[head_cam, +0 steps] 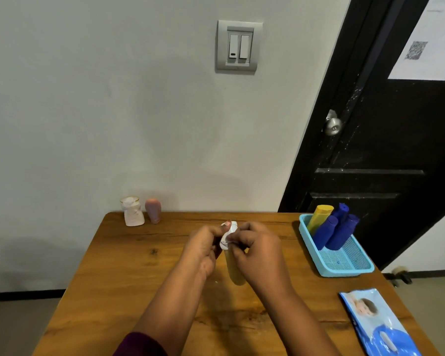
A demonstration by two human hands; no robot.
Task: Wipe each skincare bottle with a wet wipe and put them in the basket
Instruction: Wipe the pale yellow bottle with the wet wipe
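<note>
A person's two bare hands meet above the middle of a wooden surface (pixel 144 265), seen from a head-worn camera looking down. Between them is a pale yellow bottle (pixel 235 268), held roughly upright with its lower end hanging below the hands. The left hand (pixel 203 246) curls around the bottle's upper part, its fingers (pixel 225 228) closed on it. The right hand (pixel 257 249) has its fingers (pixel 238 250) pinched shut on a white wet wipe (pixel 228 235), which is pressed around the top of the bottle. A dark purple sleeve (pixel 141 345) shows at the left forearm.

At the right side of the surface sits a light blue basket (pixel 344 265) with a mesh floor. Leaning inside its far end are a yellow tube (pixel 319 217) and three dark blue bottles (pixel 341 232), touching one another.

Near the right front corner lies a blue pack of wipes (pixel 378 325), flat on the surface and well apart from the hands.

At the far left edge, against the wall, stand a white bottle (pixel 132 211) and a pink bottle (pixel 153 210) just beside each other, both upright.

Behind the surface is a pale wall with a double light switch (pixel 238 46). To the right is a black door (pixel 385 150) with a round metal knob (pixel 332 124) and a sheet of paper (pixel 429 37) stuck to it.
</note>
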